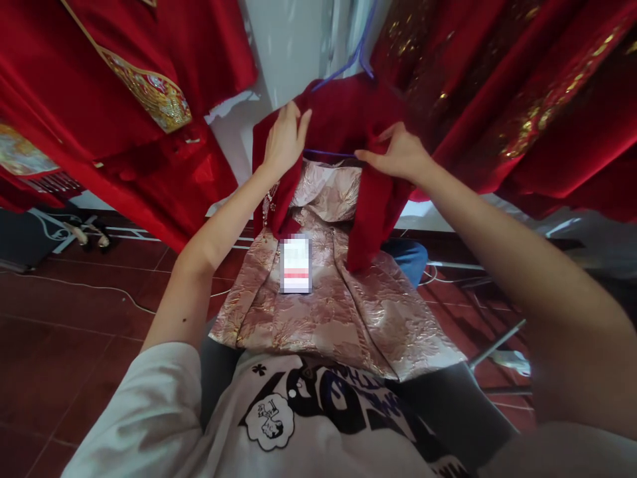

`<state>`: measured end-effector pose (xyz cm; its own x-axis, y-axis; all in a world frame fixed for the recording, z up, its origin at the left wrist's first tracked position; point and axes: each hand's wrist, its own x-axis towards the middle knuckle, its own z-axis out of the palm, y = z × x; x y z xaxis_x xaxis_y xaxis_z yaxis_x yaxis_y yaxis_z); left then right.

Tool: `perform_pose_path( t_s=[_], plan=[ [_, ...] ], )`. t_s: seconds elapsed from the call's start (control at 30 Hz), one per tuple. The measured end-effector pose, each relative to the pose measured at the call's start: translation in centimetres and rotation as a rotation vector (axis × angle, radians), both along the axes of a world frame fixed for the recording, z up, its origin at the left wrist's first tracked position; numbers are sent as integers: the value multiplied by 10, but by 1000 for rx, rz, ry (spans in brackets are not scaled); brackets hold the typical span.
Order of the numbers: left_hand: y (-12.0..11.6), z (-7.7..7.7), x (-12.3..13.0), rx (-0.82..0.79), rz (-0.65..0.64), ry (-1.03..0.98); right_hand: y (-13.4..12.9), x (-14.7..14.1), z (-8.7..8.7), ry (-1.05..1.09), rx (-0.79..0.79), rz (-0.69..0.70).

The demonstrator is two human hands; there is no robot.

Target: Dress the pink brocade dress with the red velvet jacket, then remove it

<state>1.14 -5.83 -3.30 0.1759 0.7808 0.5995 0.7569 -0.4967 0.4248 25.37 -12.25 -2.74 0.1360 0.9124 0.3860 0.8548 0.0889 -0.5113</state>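
A dark red jacket hangs on a blue-purple hanger in front of me, its two front edges apart. My left hand grips the jacket's left front edge near the shoulder, thumb pointing up. On the opposite edge, my right hand has its fingers curled on the red cloth, its thumb beside the hanger's lower bar. Beneath the jacket, a pink brocade garment with a metallic sheen spreads down over my lap. A phone with a lit, blurred screen lies on the brocade. Beaded trim dangles at the jacket's left side.
Red embroidered garments hang at the left, and red garments with gold sequins at the right. A pair of shoes stands by a white metal rack base. A white cable crosses the red tiled floor.
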Motion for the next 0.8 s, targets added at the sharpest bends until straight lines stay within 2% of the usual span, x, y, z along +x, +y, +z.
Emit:
perform_pose_path(
  t_s=[0.1, 0.23, 0.33, 0.43, 0.5, 0.6, 0.7, 0.8],
  plan=[
    [5, -14, -1, -146, 1, -86, 11, 5, -3, -12, -18, -46],
    [23, -23, 11, -125, -109, -247, 30, -7, -4, 127, 45, -7],
    [25, -12, 30, -71, -214, -263, 46, -26, -5, 228, 144, 146],
    [13, 5, 45, -17, -334, -232, 55, -39, -8, 298, 221, 321],
    [3, 10, 47, -38, -416, -217, 54, -40, -9, 345, 238, 367],
    [-8, 6, 41, -96, -478, -227, 43, -37, -12, 439, 260, 377],
    [-11, -7, 32, -86, -449, -286, 30, -36, -18, 515, 243, 420],
    [-3, -19, 26, -106, -401, -396, 23, -40, -24, 527, 190, 462]
  ],
)
